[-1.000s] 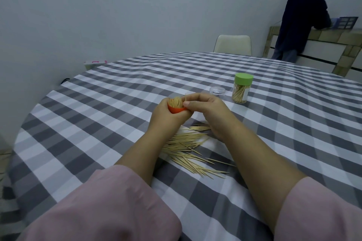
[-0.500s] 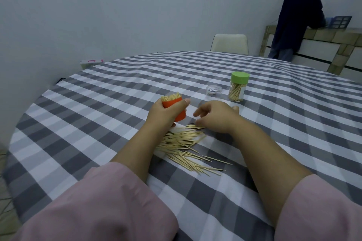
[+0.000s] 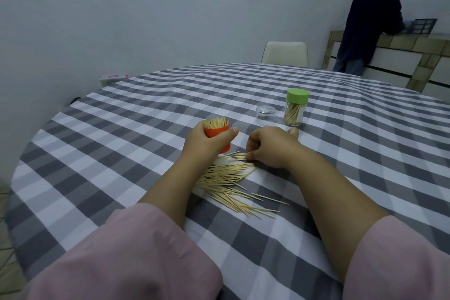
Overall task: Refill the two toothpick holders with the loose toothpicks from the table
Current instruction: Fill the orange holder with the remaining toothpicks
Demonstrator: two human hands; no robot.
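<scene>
left hand (image 3: pixel 204 143) gripping orange holder (image 3: pixel 217 134), right hand (image 3: pixel 270 146) pinching loose toothpicks (image 3: pixel 233 178), green-capped holder (image 3: pixel 295 111) behind

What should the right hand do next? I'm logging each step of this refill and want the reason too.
Probably pinch up a few loose toothpicks and carry them to the orange holder. The right hand already has its fingertips down on the pile's far edge, while the left hand holds the holder upright and open-topped right beside it, already bristling with toothpicks.
</scene>
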